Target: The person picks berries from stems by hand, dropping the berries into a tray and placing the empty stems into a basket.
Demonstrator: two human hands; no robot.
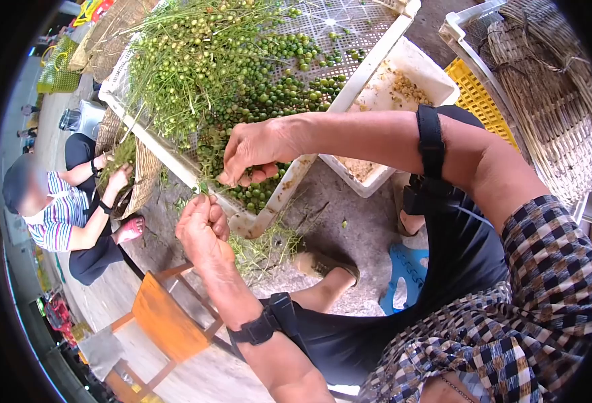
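Over the near corner of a white plastic crate [350,94], my two hands meet almost fingertip to fingertip. My left hand [205,228] is closed, its thumb and fingers pinching a small green sprig [203,190] just outside the rim. My right hand [256,151] is curled closed above the fruit, thumb and forefinger together beside the sprig; what it holds is too small to tell. Loose round green fruits [286,94] lie beneath and beyond it in the crate. A heap of thin green stems with fruits attached [182,80] covers the crate's left side.
A white tub [430,74] with yellowish bits stands right of the crate, near a yellow basket [474,87] and woven baskets [544,101]. Another person [68,208] handles greenery at left. A wooden chair [168,319] and a blue plastic stool [403,275] stand nearby.
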